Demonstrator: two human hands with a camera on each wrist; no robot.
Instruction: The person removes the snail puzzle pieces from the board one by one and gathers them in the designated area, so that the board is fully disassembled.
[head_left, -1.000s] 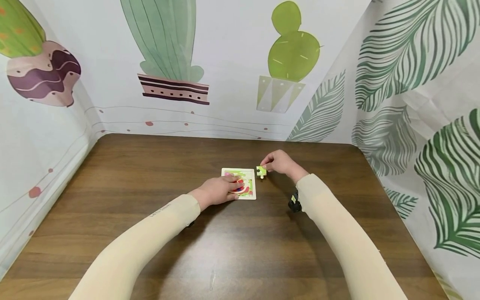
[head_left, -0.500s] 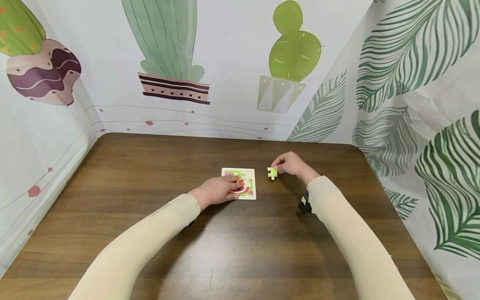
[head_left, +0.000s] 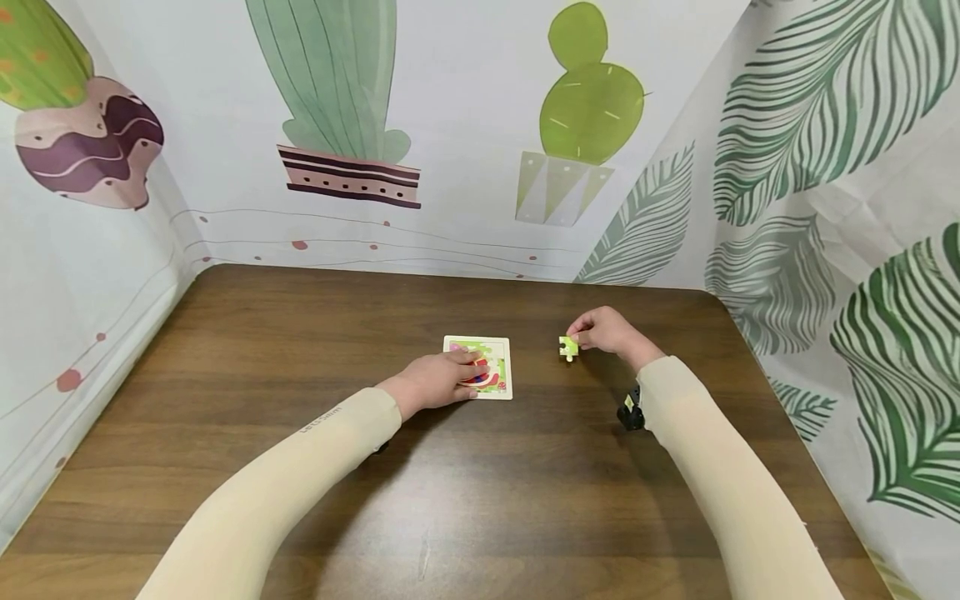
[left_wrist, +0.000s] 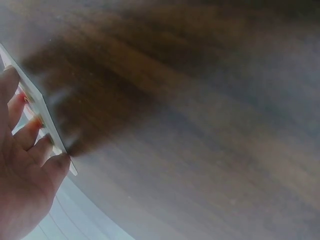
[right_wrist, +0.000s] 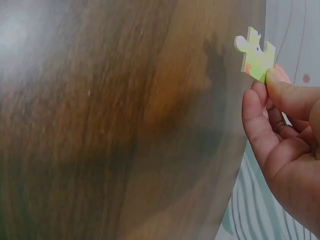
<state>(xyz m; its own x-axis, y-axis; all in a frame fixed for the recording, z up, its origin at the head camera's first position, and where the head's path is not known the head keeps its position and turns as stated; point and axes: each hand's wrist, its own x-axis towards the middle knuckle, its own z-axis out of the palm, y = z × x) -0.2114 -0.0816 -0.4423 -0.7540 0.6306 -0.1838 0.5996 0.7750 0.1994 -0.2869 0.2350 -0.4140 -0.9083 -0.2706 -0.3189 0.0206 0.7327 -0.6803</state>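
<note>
Head cam: R hand (head_left: 606,328) pinches jigsaw pc (head_left: 568,348), 3 o'clock of board (head_left: 507,363), which I'd steady w/ flat L hand (head_left: 435,381).

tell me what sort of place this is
Perhaps a makeshift recording corner, judging by the brown wood-look table, creased white fabric-like hangings printed with green cacti, and small black wrist-worn device.

A pale-framed jigsaw board (head_left: 493,353) lay flat, short of the table's (head_left: 480,492) far edge; a yellow-green jigsaw piece (head_left: 568,347) hung pinched, apart, towards the far right corner.
</note>
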